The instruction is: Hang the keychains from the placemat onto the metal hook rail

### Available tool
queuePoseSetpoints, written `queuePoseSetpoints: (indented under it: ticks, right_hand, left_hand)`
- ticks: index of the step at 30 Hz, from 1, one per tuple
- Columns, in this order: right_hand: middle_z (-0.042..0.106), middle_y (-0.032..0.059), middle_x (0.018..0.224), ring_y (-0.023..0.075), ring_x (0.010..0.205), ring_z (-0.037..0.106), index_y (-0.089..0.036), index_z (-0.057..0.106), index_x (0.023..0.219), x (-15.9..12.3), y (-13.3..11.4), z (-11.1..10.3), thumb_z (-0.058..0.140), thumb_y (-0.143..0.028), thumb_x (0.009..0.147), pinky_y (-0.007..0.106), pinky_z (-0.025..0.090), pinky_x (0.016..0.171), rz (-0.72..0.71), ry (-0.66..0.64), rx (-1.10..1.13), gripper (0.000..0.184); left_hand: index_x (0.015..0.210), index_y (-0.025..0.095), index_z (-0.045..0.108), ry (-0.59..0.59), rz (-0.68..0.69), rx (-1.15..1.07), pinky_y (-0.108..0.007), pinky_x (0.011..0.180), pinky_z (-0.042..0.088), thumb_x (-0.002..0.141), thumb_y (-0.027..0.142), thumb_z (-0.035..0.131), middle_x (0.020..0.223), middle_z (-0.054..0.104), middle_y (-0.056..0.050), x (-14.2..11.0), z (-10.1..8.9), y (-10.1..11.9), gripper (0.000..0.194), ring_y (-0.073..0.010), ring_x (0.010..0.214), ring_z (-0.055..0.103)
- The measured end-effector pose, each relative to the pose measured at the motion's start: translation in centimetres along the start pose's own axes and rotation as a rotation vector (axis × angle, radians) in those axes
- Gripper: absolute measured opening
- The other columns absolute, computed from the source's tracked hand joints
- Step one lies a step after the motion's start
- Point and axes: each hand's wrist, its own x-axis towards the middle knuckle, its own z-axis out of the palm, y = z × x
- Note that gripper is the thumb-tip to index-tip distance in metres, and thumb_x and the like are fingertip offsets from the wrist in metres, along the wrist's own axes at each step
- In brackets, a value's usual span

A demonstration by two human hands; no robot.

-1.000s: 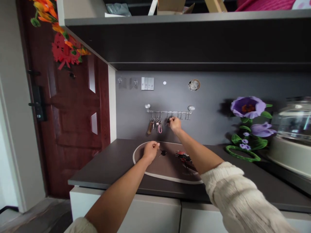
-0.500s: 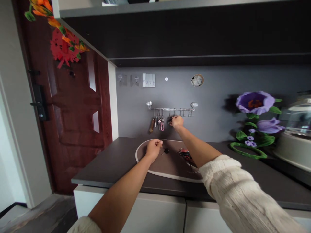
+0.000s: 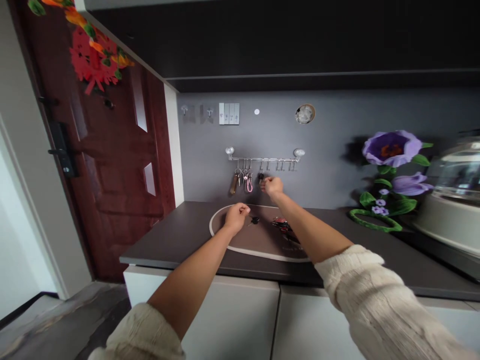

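Observation:
My right hand [image 3: 272, 185] reaches to the wall below a clear hook rail [image 3: 264, 160]. Its fingers are closed at a dark key [image 3: 261, 177] under one of the hooks, and the fingertips partly hide the key's lower part. To its left, several keys [image 3: 245, 179] with a pink loop hang from the same rail, beside a brown key fob [image 3: 234, 184]. Low over a brown mat [image 3: 258, 243], my left hand [image 3: 237, 218] has its fingers drawn together; anything in them is hidden. A black-headed key [image 3: 255, 220] lies on the mat just right of it.
A red and black bunch [image 3: 280, 223] lies on the mat, partly behind my right forearm. Purple fabric flowers [image 3: 392, 150] and a clear-topped appliance [image 3: 446, 205] stand on the right. A dark shelf [image 3: 262, 40] overhangs the counter [image 3: 165, 230]. A red door [image 3: 108, 180] is at left.
The view has tilted down. My right hand has dropped slightly relative to the rail, so more of the dark key shows beside the fingertips. My left hand stays over the mat.

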Motion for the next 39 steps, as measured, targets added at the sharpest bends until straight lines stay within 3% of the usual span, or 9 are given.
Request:
queuePoseSetpoints:
  ticks: [4,10,15,25,30,39]
  right_hand:
    - [0.063,0.0072,0.073,0.0084,0.052,0.058,-0.013,0.055,0.076,-3.0,0.0,-0.6,0.041,-0.012,0.077,0.021,0.047,0.049,0.088,-0.086,0.089,0.013]
    - [0.064,0.0064,0.072,0.0093,0.059,0.058,-0.013,0.058,0.074,-6.2,1.5,-1.9,0.048,-0.015,0.075,0.02,0.046,0.057,-0.067,-0.264,-0.127,0.01]
    - [0.066,0.0053,0.075,0.0125,0.071,0.059,-0.014,0.062,0.075,-7.3,2.6,-3.2,0.052,-0.013,0.07,0.021,0.043,0.068,-0.255,-0.26,-0.425,0.011]
    - [0.067,0.0079,0.082,0.0149,0.081,0.06,-0.013,0.065,0.084,-8.2,2.9,-3.7,0.046,-0.009,0.071,0.021,0.041,0.074,-0.236,-0.31,-0.603,0.024]
    - [0.067,0.0076,0.083,0.0152,0.085,0.059,-0.014,0.066,0.084,-8.4,2.8,-3.7,0.046,-0.01,0.071,0.021,0.04,0.076,-0.259,-0.33,-0.621,0.024]
    - [0.067,0.0068,0.081,0.0149,0.08,0.059,-0.016,0.066,0.082,-8.4,3.1,-3.6,0.049,-0.01,0.071,0.022,0.041,0.074,-0.279,-0.328,-0.585,0.021]
  left_hand:
    - [0.075,0.014,0.06,-0.064,0.02,0.032,-0.023,0.067,0.041,0.07,0.015,0.052,0.072,0.061,-0.002,0.1,0.1,-0.2,0.01,-0.0109,0.067,0.053]
    - [0.079,0.015,0.064,-0.211,0.16,0.294,-0.025,0.07,0.042,0.07,0.019,0.055,0.077,0.063,-0.003,-0.1,-0.1,0.0,0.012,-0.0124,0.07,0.054]
    - [0.086,0.018,0.065,-0.284,0.303,0.529,-0.029,0.08,0.04,0.071,0.03,0.057,0.089,0.064,-0.005,-0.4,-0.3,0.6,0.021,-0.0161,0.084,0.054]
    - [0.088,0.023,0.067,-0.3,0.394,0.84,-0.031,0.081,0.039,0.076,0.033,0.05,0.091,0.062,-0.006,-1.2,0.0,2.1,0.023,-0.0196,0.091,0.051]
    - [0.087,0.022,0.067,-0.287,0.371,0.846,-0.03,0.083,0.038,0.076,0.026,0.05,0.092,0.062,-0.006,-1.2,-0.1,2.1,0.021,-0.0192,0.092,0.05]
    - [0.083,0.019,0.067,-0.223,0.296,0.657,-0.031,0.085,0.037,0.073,0.02,0.051,0.09,0.063,-0.007,-0.9,-0.2,1.8,0.019,-0.019,0.088,0.053]
